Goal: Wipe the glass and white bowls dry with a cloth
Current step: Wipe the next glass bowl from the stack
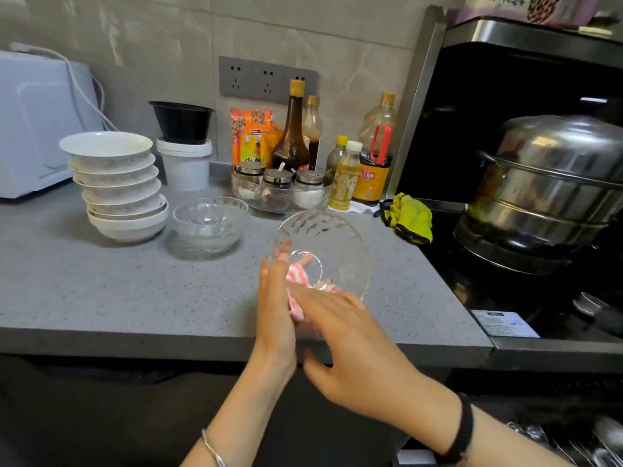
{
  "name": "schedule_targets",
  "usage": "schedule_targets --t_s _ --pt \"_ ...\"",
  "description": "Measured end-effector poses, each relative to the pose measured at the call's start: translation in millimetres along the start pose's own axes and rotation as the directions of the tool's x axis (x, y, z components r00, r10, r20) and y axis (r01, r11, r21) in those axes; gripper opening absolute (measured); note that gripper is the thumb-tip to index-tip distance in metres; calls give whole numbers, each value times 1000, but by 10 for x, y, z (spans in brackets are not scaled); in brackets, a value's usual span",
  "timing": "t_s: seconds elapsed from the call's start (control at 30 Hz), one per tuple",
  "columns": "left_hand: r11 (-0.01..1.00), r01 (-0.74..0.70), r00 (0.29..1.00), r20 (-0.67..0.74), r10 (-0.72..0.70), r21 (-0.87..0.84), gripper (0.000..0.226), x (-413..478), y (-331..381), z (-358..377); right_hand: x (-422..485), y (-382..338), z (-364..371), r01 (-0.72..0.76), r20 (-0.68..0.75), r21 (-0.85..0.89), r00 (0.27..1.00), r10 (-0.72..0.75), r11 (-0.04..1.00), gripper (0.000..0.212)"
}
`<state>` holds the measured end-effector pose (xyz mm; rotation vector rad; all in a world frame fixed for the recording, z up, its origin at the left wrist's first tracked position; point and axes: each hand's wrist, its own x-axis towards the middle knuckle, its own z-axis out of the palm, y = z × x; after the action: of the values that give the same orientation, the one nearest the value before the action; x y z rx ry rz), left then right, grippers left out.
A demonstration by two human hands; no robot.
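Two bare forearms reach in from the bottom edge, the left with a thin silver bangle point(211, 448) and the right with a black wristband point(460, 429). The left hand point(274, 308) stands edge-on, its nearly straight fingers laid up against the outer wall of a clear patterned glass bowl point(340, 237). It carries the bowl tipped on its side, mouth toward the camera; where the thumb sits I cannot tell. The right hand point(354, 335) lies flat and open, its straight fingers pressing a pink-and-white striped cloth point(298, 274) into the bowl's bottom, with the thumb hanging free below. A fold of the cloth spills out over the rim between the two hands. The bowl is held up over the front part of the grey speckled countertop point(101, 291), not resting on it.

Further back on the counter, two more clear glass bowls point(209, 227) sit nested together. Just to their left stands a stack of white ceramic bowls point(118, 187), the upper ones leaning a little. Behind that stack is a white appliance point(37, 129). A black plastic bowl point(182, 121) rests on a white lidded tub point(184, 163). Against the tiled wall are sauce and oil bottles point(291, 136) and a round glass tray of lidded jars point(279, 193). A yellow-green cloth point(409, 219) lies at the counter's right end, beside a black stove point(505, 291) bearing a tiered steel steamer pot point(553, 183).
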<state>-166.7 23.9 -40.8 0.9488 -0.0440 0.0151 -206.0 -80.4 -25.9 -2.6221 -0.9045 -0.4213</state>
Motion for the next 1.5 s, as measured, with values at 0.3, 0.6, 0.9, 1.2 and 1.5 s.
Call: schedule_targets --t_s 0.3,0.6,0.9,1.2,1.5 --pt "984 -56 998 35 50 168 33 37 205 -66 87 608 -234 173 22 -700 975 -221 693 54" --pt "989 -115 993 2 116 97 49 85 138 57 59 75 91 35 -45 -66 998 -38 997 82" --pt "948 -51 988 154 2 314 34 169 282 -114 37 804 -165 259 -32 -614 936 -352 745 52" --pt "964 -34 971 237 -31 263 81 152 105 -9 208 288 -100 11 -352 -326 927 -132 945 16" --pt "981 -7 997 74 -7 196 27 221 80 -15 121 480 87 132 -184 -226 967 -176 965 50"
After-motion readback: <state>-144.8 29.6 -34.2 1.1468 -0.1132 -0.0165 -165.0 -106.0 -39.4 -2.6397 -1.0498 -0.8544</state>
